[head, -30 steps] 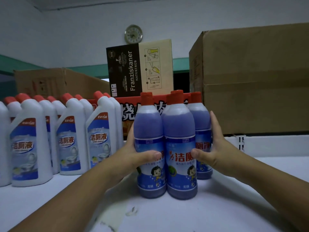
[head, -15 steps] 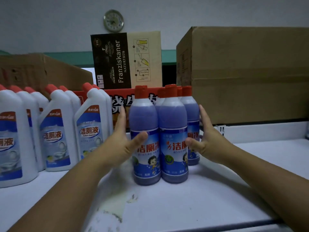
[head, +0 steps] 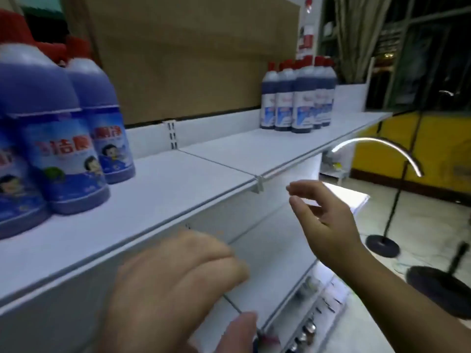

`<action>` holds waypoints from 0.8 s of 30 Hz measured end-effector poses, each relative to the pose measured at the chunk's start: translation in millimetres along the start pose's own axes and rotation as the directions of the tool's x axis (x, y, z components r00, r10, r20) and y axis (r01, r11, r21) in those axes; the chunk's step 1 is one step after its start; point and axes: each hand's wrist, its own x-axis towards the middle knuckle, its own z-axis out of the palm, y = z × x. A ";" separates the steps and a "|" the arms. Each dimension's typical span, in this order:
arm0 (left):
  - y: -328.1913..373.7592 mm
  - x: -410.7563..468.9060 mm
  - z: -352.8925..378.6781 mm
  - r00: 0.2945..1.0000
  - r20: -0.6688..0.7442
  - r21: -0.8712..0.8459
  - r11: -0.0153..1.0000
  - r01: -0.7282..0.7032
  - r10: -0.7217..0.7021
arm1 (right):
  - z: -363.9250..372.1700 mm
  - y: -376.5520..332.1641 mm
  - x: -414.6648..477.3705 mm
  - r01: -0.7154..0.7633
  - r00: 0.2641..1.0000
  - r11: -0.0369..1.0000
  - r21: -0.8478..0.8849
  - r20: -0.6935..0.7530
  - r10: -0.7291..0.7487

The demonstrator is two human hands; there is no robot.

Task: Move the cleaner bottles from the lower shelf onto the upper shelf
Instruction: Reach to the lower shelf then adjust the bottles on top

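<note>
head view: looks rightward along white shelving
left hand (head: 178, 289): low in the foreground, in front of the shelf edge; blurred; fingers loosely curved, thumb apart from them; holds nothing, touches nothing
right hand (head: 323, 220): raised just in front of the shelf edge, below its level; fingers relaxed and slightly spread, thumb apart; holds nothing
hands, relation: well apart from each other and from every bottle
cleaner bottles (head: 63, 149): purple, red caps, blue labels; upright in a tight cluster at the left end of the upper shelf (head: 178, 189), touching one another
second bottle group (head: 298, 98): darker blue, red caps, upright; on the same shelf, far right end, near the back
cardboard box (head: 191, 54): large, brown; behind the shelf, between the two bottle groups
lower shelf (head: 260, 271): white board under the upper one, partly hidden by both hands
small shiny items (head: 308, 327): lowest level, too blurred to name
floor lamp (head: 377, 149): curved lit bar on a thin pole, round dark base on the floor at right
</note>
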 end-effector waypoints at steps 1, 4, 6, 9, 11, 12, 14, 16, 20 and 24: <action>0.9 -5.2 27.1 0.995 0.052 -0.040 0.996 0.085 -0.082 | -10.2 20.3 -18.1 -0.104 0.992 0.984 -0.143 0.062 0.114; -11.9 -17.7 127.4 0.738 0.451 0.183 0.862 0.473 -0.501 | -41.1 75.0 -77.1 -0.338 0.872 0.800 -0.496 0.155 0.465; -27.8 -38.8 184.1 0.458 0.618 0.358 0.748 0.559 -0.639 | -61.1 97.3 -115.6 -0.465 0.783 0.682 -0.564 0.098 0.615; -23.4 -61.0 234.1 0.357 0.672 0.387 0.718 0.578 -0.649 | -90.6 124.6 -169.0 -0.616 0.633 0.506 -0.603 0.004 0.774; -5.6 -57.6 255.7 0.340 0.739 0.357 0.766 0.535 -0.581 | -109.3 139.1 -192.8 -0.655 0.545 0.420 -0.629 -0.009 0.838; 2.9 -51.7 263.7 0.332 0.774 0.336 0.795 0.506 -0.539 | -119.0 145.6 -201.4 -0.664 0.505 0.381 -0.643 -0.011 0.863; 16.0 -33.7 279.0 0.340 0.806 0.303 0.831 0.466 -0.484 | -139.1 157.5 -210.4 -0.675 0.438 0.321 -0.664 -0.011 0.899; 27.9 -14.5 293.7 0.367 0.791 0.282 0.823 0.492 -0.490 | -161.1 169.9 -212.0 -0.683 0.405 0.304 -0.664 0.002 0.915; 51.2 10.1 328.6 0.383 0.762 0.285 0.802 0.525 -0.522 | -215.7 194.9 -209.7 -0.691 0.401 0.306 -0.654 0.005 0.916; 89.4 32.2 364.7 0.274 0.802 0.310 0.761 0.569 -0.531 | -271.5 226.4 -206.2 -0.724 0.418 0.320 -0.610 -0.019 0.908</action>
